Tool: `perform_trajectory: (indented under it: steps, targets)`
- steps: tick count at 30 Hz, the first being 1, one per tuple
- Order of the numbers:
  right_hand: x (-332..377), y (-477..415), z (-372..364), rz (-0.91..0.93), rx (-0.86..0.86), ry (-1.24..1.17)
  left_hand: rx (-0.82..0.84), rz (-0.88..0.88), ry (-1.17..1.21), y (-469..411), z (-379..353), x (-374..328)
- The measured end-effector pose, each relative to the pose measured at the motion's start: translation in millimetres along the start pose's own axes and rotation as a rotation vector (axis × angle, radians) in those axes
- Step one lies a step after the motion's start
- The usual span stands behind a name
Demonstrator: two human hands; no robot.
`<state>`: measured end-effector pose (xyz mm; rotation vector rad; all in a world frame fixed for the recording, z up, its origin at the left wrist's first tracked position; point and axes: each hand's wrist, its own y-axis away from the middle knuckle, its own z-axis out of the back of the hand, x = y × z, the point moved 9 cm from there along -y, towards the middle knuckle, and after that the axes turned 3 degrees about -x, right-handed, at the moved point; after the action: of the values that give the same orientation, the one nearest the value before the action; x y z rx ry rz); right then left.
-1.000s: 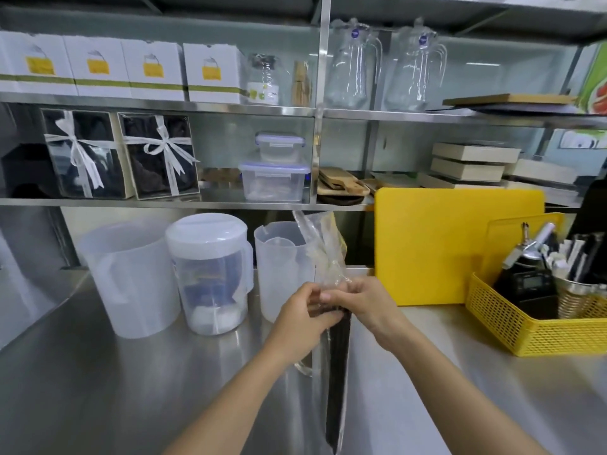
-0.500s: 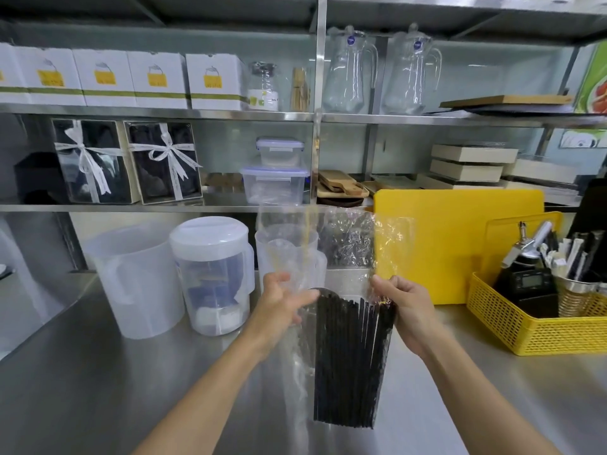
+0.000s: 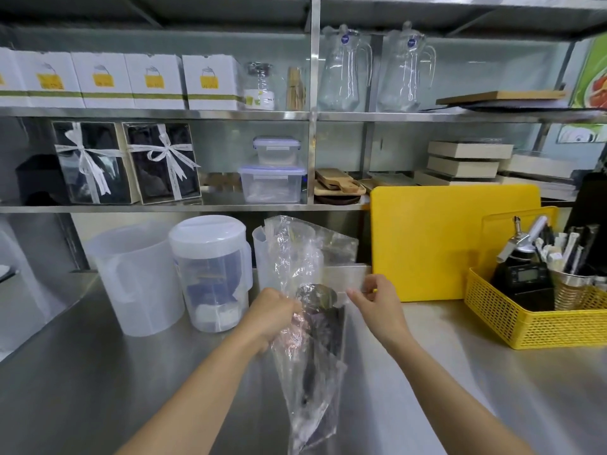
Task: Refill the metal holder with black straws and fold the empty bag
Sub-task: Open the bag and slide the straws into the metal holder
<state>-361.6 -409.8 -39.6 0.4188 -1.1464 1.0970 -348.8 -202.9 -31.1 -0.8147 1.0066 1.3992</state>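
Hands meet over the steel surface (image 3: 98, 372) near the middle of the scene. The left hand (image 3: 272, 315) is closed around the clear plastic bag (image 3: 305, 349), gripping it at the bundle of black straws (image 3: 320, 326) inside; the bag hangs tilted, its lower end toward the near edge and its loose top rising in front of the jugs. The right hand (image 3: 377, 303) is partly closed, thumb and fingers pinching the bag's far-right edge. Through the crumpled film the straws show only as a dark mass.

Just beyond the hands, on the left, stand a frosted measuring jug (image 3: 138, 280), a lidded plastic pitcher (image 3: 210, 274) and a second clear jug (image 3: 262, 254) partly hidden behind the bag. A yellow cutting board (image 3: 453, 241) leans at the far right of the bag. Further right, a yellow mesh basket (image 3: 542, 323) holds a metal holder (image 3: 571, 290) with wrapped straws in it, beside a black digital device.

On the shelves above are white boxes with yellow labels (image 3: 157, 82), two glass pitchers (image 3: 345, 70) with small blue stickers, dark gift boxes tied with white ribbon (image 3: 161, 162), stacked clear food containers (image 3: 272, 182) and wooden boards (image 3: 338, 185). The writing on the labels is too small to read.
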Motion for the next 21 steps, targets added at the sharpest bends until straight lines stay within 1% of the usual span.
perform_trajectory:
  steps: [1,2,4,5,6,7,8,9,10,11,12,14,16,17,18,19,20,21]
  targets:
    - [10.0,6.6,-2.2,0.032,0.032,-0.016,-0.03,0.023,0.048,0.2,1.9,0.8]
    - [22.0,15.5,-8.7,0.052,0.13,-0.069,-0.053,0.043,0.11,-1.1,3.4,2.5]
    - [42.1,38.5,-31.5,0.033,0.46,-0.185,-0.059,0.09,0.289,-2.8,0.2,6.1]
    - [50.1,52.0,-40.5,0.04,0.606,-0.165,-0.061,0.109,0.369,-3.0,-1.9,7.1]
    - [55.7,63.3,-46.9,0.082,0.71,-0.091,-0.067,0.126,0.437,-5.7,-4.2,10.1]
    - [56.6,70.6,-52.6,0.146,0.756,0.04,-0.077,0.143,0.5,-6.2,-5.8,11.7]
    - [54.6,73.5,-57.9,0.233,0.742,0.226,-0.088,0.16,0.556,-7.7,-6.9,14.3]
    - [50.4,73.4,-63.1,0.321,0.686,0.417,-0.089,0.189,0.606,-7.0,-9.0,16.4]
    - [47.0,72.5,-67.4,0.387,0.613,0.552,-0.078,0.22,0.655,-6.5,-11.9,17.8]
    - [46.4,70.3,-68.3,0.43,0.522,0.607,-0.058,0.252,0.7,-6.2,-15.7,19.3]
    - [48.2,67.3,-65.2,0.455,0.432,0.594,-0.036,0.282,0.73,-5.4,-18.7,21.0]
    - [49.7,58.8,-55.9,0.461,0.315,0.492,0.018,0.27,0.746,-2.3,-20.9,15.5]
    - [45.5,47.9,-44.1,0.402,0.274,0.389,0.044,0.194,0.722,-6.0,-15.3,8.3]
    - [45.1,44.4,-38.9,0.376,0.288,0.348,-0.012,0.117,0.701,-7.1,-4.5,2.4]
    - [45.1,42.1,-34.7,0.355,0.32,0.302,-0.141,0.001,0.639,-7.8,13.7,-3.0]
    - [45.9,40.2,-31.7,0.351,0.358,0.256,-0.292,-0.17,0.529,-4.8,35.0,-13.7]
    - [49.3,40.7,-29.4,0.356,0.401,0.232,-0.417,-0.383,0.346,4.5,51.7,-31.0]
    - [52.4,41.1,-27.6,0.362,0.446,0.221,-0.487,-0.607,0.108,19.4,57.6,-52.9]
